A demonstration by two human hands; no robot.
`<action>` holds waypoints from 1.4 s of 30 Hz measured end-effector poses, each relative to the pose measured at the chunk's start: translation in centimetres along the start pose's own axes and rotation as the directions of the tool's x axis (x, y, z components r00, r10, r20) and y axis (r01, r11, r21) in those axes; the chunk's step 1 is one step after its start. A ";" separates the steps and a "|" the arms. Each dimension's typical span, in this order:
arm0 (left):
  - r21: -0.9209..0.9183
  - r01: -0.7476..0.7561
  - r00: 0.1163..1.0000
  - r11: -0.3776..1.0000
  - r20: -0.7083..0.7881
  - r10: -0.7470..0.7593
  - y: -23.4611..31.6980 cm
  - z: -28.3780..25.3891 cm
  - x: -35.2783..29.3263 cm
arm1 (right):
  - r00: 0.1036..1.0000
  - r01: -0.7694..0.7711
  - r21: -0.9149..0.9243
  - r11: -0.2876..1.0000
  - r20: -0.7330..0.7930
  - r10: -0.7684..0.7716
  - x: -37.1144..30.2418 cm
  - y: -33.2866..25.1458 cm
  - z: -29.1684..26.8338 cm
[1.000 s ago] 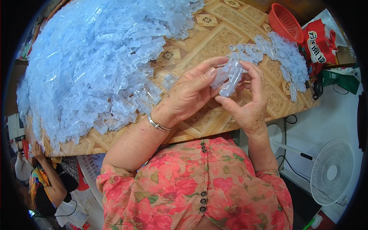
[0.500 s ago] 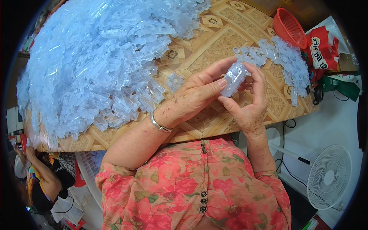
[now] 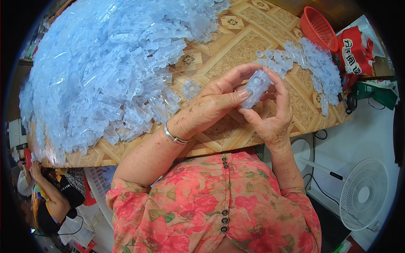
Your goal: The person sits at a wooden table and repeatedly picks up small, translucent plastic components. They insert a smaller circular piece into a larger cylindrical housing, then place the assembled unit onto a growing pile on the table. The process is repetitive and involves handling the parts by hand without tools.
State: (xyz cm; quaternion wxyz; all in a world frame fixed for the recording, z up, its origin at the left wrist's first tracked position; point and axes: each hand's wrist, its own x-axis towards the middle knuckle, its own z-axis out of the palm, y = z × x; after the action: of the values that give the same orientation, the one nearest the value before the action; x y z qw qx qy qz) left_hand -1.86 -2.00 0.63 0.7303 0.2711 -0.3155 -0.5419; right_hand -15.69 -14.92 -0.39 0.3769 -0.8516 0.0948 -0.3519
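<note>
Between my two hands, over the near edge of the table, is a small clear plastic case (image 3: 256, 89) with rounded shapes showing in it. My left hand (image 3: 223, 93) pinches it from the left, thumb on its face and fingers behind. My right hand (image 3: 273, 113) grips its other end, with the thumb at the lower corner and the index finger at the top. The other right fingers curl behind it. A small clear round piece (image 3: 190, 90) lies on the table left of my left hand. Beyond it rises a large heap of clear plastic parts (image 3: 114, 71).
On the right of the patterned table (image 3: 236, 46) lie a smaller pile of clear parts (image 3: 322, 71) and several round clear pieces (image 3: 276, 61). A red basket (image 3: 318, 29) and a red bag (image 3: 356, 52) stand behind. A white fan (image 3: 363, 194) is at lower right; another person (image 3: 50, 202) sits at far left.
The clear case has tilted slightly and moved a little down between my hands. Both hands keep their grip on it.
</note>
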 end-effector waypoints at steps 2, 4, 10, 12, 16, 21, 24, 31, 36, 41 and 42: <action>0.007 -0.002 1.000 1.000 0.003 0.002 -0.1 -0.1 -0.1 | 1.000 0.018 -0.002 1.000 -0.003 -0.018 0.0 0.0 0.0; 0.013 -0.006 1.000 1.000 -0.009 0.006 -0.3 -0.1 0.0 | 0.999 0.039 -0.003 0.999 -0.018 -0.039 0.0 -0.1 0.2; 0.027 0.000 1.000 1.000 0.009 0.000 -0.3 -0.4 0.0 | 0.997 0.066 0.011 0.998 -0.027 -0.065 0.1 0.1 0.5; 0.028 0.003 1.000 1.000 0.025 -0.003 -0.1 -0.2 0.0 | 0.998 0.050 0.029 0.998 -0.030 -0.049 0.3 -0.2 0.4; 0.111 0.034 0.998 0.993 0.046 -0.039 0.2 0.0 0.0 | 0.993 0.075 0.079 0.994 -0.094 -0.067 0.0 -0.1 1.1; 0.378 -0.005 0.997 0.926 0.074 -0.025 -0.3 0.2 -0.5 | 0.989 0.033 0.088 0.996 -0.146 -0.020 -1.0 0.4 1.9; 0.612 -0.027 0.999 0.790 0.052 -0.006 -0.5 -0.1 -0.5 | 0.995 -0.081 0.012 0.997 -0.059 0.082 -1.4 0.2 1.4; 0.894 0.005 0.999 0.448 0.010 -0.032 -1.5 -0.1 -0.6 | 0.977 -0.093 -0.130 0.987 0.178 0.116 -1.5 0.4 -2.8; 0.966 -0.143 0.972 0.214 0.097 0.213 -2.0 -0.7 -0.4 | 0.977 -0.074 -0.168 0.983 0.185 0.106 -1.4 0.6 -2.9; 0.990 -0.141 0.951 -0.012 0.139 0.275 -1.5 -0.7 -0.2 | 0.975 -0.058 -0.231 0.971 0.198 0.105 -1.4 1.0 -2.6; 0.988 -0.151 0.948 -0.022 0.151 0.279 -1.5 -0.8 -0.1 | 0.975 -0.059 -0.237 0.970 0.195 0.107 -1.5 1.0 -2.5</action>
State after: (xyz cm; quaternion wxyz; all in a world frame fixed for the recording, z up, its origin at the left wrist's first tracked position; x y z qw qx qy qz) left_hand -2.25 -2.28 -1.00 0.4181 0.6753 -0.6067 -0.0328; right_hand -18.34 -16.39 -0.73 0.2983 -0.9166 0.1309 -0.2320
